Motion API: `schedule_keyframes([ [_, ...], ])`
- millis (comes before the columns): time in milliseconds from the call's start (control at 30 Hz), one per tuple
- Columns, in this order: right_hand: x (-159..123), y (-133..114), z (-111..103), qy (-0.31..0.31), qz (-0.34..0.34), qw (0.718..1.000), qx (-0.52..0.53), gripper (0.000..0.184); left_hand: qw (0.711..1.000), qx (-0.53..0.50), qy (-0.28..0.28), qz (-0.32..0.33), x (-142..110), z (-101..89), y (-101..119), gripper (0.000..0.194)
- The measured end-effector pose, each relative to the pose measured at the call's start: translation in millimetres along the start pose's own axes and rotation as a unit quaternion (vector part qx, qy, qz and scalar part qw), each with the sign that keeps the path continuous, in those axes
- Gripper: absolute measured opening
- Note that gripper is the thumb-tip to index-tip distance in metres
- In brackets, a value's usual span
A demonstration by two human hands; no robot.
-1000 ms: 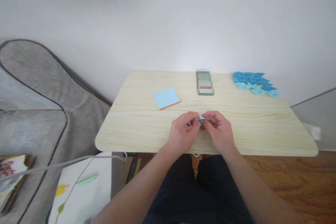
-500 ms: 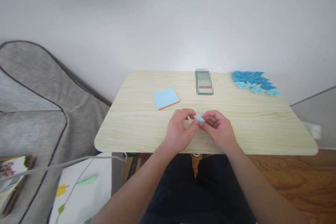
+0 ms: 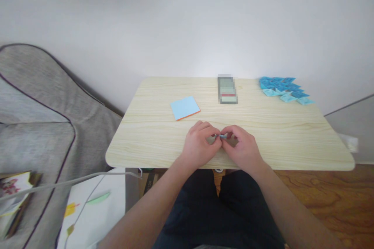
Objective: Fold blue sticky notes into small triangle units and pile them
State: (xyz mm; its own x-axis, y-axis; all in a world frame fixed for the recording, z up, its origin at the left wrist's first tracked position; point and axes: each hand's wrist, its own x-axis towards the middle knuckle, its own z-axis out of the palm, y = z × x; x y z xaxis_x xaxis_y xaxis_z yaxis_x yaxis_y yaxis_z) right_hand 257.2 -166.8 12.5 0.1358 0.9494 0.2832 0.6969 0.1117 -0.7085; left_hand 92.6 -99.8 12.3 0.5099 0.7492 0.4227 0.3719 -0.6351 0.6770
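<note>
Folded blue paper (image 3: 223, 136) near six o'clock on bench (image 3: 292, 140); left hand (image 3: 201, 142) and right hand (image 3: 242, 146) each clamp it, pinch grip. Probably light, thin, easily creased; best held by opposite edges.

"Where is the camera set?"
"On the person's head: a single view, from above the near side of the worktop (image 3: 146, 144)."
"Facing which way?"
"Forward and down, so the wall (image 3: 187, 19) beyond the worktop fills the upper part and the legs (image 3: 191, 206) on its near side show at the bottom."
"Tipped sideways?"
"Hardly; the worktop's far edge runs nearly level."
"How near?"
"Near enough that the forearms (image 3: 157, 196) loom large at the worktop's near side, leading to the left hand (image 3: 201, 144) and right hand (image 3: 242, 148) over it. Still wide, though: the worktop's whole outline fits, with the sofa (image 3: 90, 132) to its left."
</note>
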Motion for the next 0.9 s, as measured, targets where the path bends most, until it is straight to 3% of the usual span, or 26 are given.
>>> schedule_keyframes([
  [467, 3.9, -2.4, -9.5, -0.036, 0.021, 0.999, 0.014, 0.008, 0.997, 0.053, -0.051, 0.030, 3.7, -9.3, 3.3, 0.014],
  [900, -2.7, 0.3, -5.7, 0.004, 0.049, 0.997, 0.059, 0.007, 0.999, -0.017, -0.029, 0.002, 2.8, -1.8, 0.9, 0.015],
])
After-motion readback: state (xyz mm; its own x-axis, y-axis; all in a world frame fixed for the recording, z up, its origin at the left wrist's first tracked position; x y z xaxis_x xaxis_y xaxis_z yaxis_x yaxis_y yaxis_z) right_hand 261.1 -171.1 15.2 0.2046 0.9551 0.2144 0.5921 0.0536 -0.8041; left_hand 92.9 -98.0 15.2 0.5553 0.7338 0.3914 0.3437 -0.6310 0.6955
